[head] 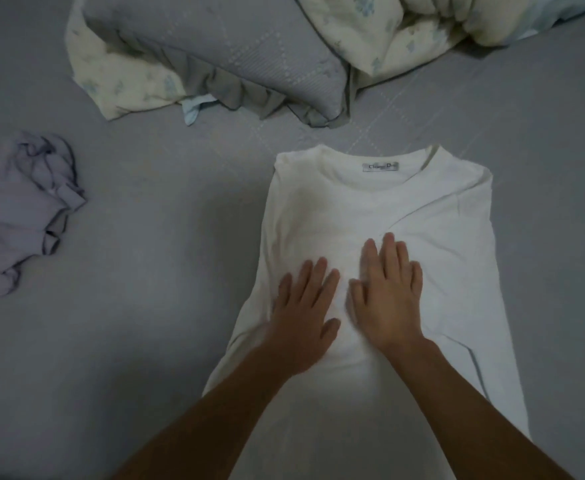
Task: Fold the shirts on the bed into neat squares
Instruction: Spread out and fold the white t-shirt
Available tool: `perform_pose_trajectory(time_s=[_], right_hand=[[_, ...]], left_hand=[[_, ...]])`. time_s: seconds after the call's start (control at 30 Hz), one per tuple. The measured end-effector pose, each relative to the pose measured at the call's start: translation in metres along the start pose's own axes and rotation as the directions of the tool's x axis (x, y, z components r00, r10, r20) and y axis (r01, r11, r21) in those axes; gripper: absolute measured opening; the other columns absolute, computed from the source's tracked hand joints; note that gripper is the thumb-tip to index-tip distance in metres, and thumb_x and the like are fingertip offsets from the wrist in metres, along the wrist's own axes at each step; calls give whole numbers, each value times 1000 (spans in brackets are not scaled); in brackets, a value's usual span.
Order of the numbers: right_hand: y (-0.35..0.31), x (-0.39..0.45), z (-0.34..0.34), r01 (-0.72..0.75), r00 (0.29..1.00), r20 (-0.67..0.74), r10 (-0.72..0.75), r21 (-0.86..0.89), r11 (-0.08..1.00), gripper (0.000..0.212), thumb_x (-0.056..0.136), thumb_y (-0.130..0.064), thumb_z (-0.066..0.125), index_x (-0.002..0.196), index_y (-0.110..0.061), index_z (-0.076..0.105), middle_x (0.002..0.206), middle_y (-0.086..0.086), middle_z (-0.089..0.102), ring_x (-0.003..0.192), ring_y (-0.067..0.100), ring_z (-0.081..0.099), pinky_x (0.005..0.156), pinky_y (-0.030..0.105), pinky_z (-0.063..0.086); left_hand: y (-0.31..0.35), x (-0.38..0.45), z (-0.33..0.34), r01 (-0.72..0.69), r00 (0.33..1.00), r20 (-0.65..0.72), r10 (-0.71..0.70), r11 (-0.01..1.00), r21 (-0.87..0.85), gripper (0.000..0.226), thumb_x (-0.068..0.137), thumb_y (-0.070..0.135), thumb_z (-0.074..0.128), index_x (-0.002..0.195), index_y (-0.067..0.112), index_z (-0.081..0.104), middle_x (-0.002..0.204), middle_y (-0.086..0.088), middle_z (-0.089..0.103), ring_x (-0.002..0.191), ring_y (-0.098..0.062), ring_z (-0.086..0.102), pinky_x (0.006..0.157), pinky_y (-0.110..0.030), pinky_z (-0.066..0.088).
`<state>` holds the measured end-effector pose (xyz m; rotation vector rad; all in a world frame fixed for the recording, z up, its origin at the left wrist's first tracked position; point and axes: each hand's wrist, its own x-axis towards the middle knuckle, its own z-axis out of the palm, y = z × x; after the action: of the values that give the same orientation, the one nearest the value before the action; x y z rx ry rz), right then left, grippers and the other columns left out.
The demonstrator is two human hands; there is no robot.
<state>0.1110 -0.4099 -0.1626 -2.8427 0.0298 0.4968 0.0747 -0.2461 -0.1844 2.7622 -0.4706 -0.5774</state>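
Flat hands (343,299) on lengthwise shirt (440,258), collar far.

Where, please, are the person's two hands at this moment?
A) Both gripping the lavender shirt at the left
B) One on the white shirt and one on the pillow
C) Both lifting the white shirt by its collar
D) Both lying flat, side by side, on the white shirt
D: the left hand and right hand lie with straight fingers on the middle of the white shirt, while the crumpled lavender shirt lies untouched.
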Motion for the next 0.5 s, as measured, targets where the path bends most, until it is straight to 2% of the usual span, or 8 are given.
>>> perform_pose_trajectory(time_s=[0.1, 0.13, 0.2, 0.23, 0.3, 0.33, 0.4, 0.5], right_hand=[[-5, 26, -15, 15, 995, -96, -12, 30, 999, 57, 93, -37, 54, 144, -14, 43, 148, 13, 40, 139, 32, 31, 111, 47, 20], [-10, 36, -20, 48, 991, -130, -43, 38, 998, 53, 92, -37, 58, 139, -15, 48, 139, 10, 48, 130, 32, 39, 106, 46, 24], [-22, 60, -30, 108, 983, -159, -92, 91, 990, 49, 91, -40, 60, 134, -17, 54, 126, 8, 57, 117, 32, 48, 98, 43, 29], [-31, 75, -36, 122, 984, -146, -102, 135, 983, 47, 92, -42, 59, 133, -18, 55, 122, 8, 59, 113, 32, 51, 95, 43, 31], [-53, 108, -47, 123, 991, -79, -106, 246, 962, 47, 93, -45, 57, 132, -20, 55, 118, 7, 63, 111, 31, 56, 94, 41, 37], [-64, 125, -51, 102, 995, -28, -98, 312, 944, 47, 93, -45, 57, 132, -20, 56, 117, 5, 65, 111, 29, 57, 94, 39, 40], [-84, 155, -57, 54, 992, 83, -93, 385, 921, 43, 92, -44, 59, 127, -19, 59, 117, 2, 67, 114, 24, 58, 94, 33, 41], [-100, 184, -57, 117, 983, 110, -145, 225, 967, 26, 89, -33, 65, 108, -16, 70, 112, 7, 69, 111, 26, 61, 94, 31, 45]], left_hand=[[3, -32, -4, 46, 981, -177, -78, 983, -177, 60, 92, 30, 42, 151, 21, 34, 163, -4, 19, 151, -21, 15, 119, -48, 20], [-1, -40, -6, 143, 940, -272, -205, 963, -230, 58, 89, 29, 48, 147, 23, 41, 159, -5, 30, 147, -21, 24, 117, -45, 22], [-17, -56, -12, 408, 759, -349, -550, 819, -403, 54, 82, 35, 58, 134, 23, 53, 139, -6, 51, 127, -24, 44, 103, -41, 34], [-29, -66, -12, 505, 675, -296, -676, 715, -483, 47, 80, 39, 62, 124, 24, 58, 124, -2, 59, 113, -24, 53, 94, -38, 41], [-51, -90, -3, 630, 598, -70, -798, 522, -574, 25, 82, 50, 65, 99, 32, 60, 91, 11, 66, 87, -18, 63, 75, -34, 50], [-56, -101, 3, 671, 596, 31, -802, 477, -568, 24, 82, 54, 65, 90, 33, 56, 78, 12, 64, 78, -15, 64, 67, -33, 51], [-60, -120, 18, 679, 645, 90, -759, 516, -523, 23, 82, 58, 65, 81, 38, 52, 67, 17, 58, 73, -15, 63, 56, -30, 44], [-62, -128, 26, 654, 665, 62, -744, 540, -530, 22, 83, 54, 67, 83, 36, 56, 70, 16, 59, 73, -15, 64, 57, -27, 40]])
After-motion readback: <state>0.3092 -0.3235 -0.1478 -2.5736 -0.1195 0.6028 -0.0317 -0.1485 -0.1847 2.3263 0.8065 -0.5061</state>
